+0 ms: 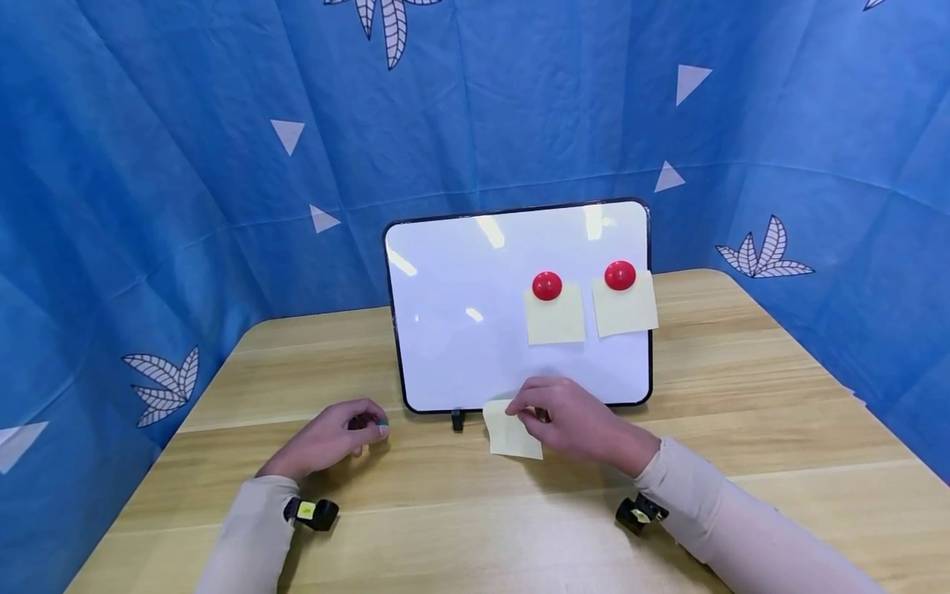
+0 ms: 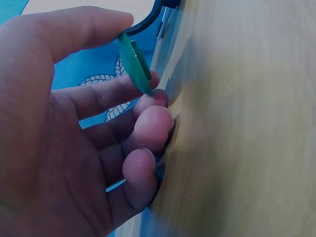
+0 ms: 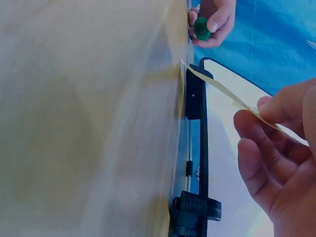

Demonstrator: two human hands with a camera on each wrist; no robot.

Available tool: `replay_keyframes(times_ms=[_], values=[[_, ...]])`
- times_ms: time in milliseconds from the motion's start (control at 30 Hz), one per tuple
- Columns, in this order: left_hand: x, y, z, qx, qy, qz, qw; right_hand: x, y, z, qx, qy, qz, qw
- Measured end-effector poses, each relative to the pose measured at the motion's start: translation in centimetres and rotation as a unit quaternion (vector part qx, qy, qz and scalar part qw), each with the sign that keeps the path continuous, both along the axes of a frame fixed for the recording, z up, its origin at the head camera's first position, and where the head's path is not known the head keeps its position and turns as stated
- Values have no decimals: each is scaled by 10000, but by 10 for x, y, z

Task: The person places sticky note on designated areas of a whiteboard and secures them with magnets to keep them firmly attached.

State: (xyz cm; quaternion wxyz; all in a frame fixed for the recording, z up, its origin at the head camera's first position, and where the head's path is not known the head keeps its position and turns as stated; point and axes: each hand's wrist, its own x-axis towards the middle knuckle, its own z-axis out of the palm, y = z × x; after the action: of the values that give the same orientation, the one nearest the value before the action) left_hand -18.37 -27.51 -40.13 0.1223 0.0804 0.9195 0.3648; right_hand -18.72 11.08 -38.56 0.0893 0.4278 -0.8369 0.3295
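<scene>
My left hand is low over the table, left of the whiteboard. Between its thumb and fingers it pinches a round green magnet, seen edge-on in the left wrist view. My right hand is in front of the board's lower edge and pinches a pale yellow sticky note by its upper right part. The note's lower end hangs close to the tabletop; whether it touches is unclear. On the whiteboard, two more yellow notes each have a red round magnet at the top.
The board leans upright on black feet on the wooden table. A blue curtain with leaf and triangle prints hangs behind and at both sides. The right-hand note on the board sticks out slightly past the frame.
</scene>
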Motion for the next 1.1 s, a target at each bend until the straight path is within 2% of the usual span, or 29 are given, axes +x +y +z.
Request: replay_keyframes(times_ms=[433,700,967,1100], values=[[-1,0,-2,148,176,152,9996,2,-2,0,-51,-120,60,9999],[-4,1,-6,492,394,384,9973,2,-1,1,-44,-214,5,9998],[-7,1,-7,362,993,480,9932,2,-2,2,20,-251,-88,9996],[-8,3,-8,476,1033,515,9922,2,-1,3,21,-255,-95,9996]])
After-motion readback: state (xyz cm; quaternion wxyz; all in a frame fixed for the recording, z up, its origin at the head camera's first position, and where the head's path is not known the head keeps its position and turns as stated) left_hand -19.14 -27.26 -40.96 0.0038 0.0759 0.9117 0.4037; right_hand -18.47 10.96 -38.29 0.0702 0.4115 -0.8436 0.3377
